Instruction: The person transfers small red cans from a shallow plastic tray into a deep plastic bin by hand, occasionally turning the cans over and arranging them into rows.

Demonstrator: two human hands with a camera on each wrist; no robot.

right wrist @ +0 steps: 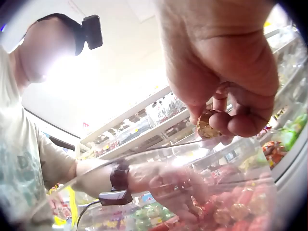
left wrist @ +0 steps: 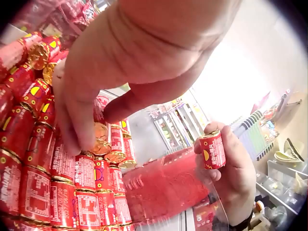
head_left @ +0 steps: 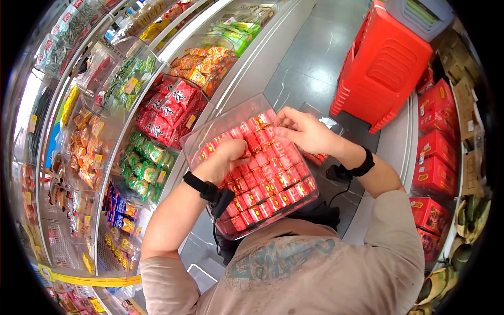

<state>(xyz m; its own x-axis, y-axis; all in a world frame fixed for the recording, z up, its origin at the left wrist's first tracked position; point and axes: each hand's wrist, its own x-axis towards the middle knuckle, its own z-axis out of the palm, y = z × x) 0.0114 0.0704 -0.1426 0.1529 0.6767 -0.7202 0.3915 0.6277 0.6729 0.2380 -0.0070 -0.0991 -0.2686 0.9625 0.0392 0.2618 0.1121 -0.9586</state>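
A clear plastic bin point(head_left: 227, 116) holds rows of small red-wrapped rolls point(head_left: 261, 193) standing close together. Over its left side, my left hand point(head_left: 224, 157) reaches in with bent fingers; the left wrist view shows the thumb and fingers of this hand point(left wrist: 130, 62) around a gold-ended roll point(left wrist: 100, 137) among the others. My right hand point(head_left: 300, 127) is at the bin's upper right corner. Thumb and fingers of the right hand point(left wrist: 236, 175) pinch one red roll point(left wrist: 211, 150), whose gold end point(right wrist: 208, 126) shows in the right wrist view above the bin's rim.
Shelves of packaged snacks, with red packets point(head_left: 170, 107) and green packets point(head_left: 144, 165), stand at the left. A stack of red plastic stools or crates point(head_left: 391, 65) is on the floor at upper right. Red boxes point(head_left: 436, 152) line the right side.
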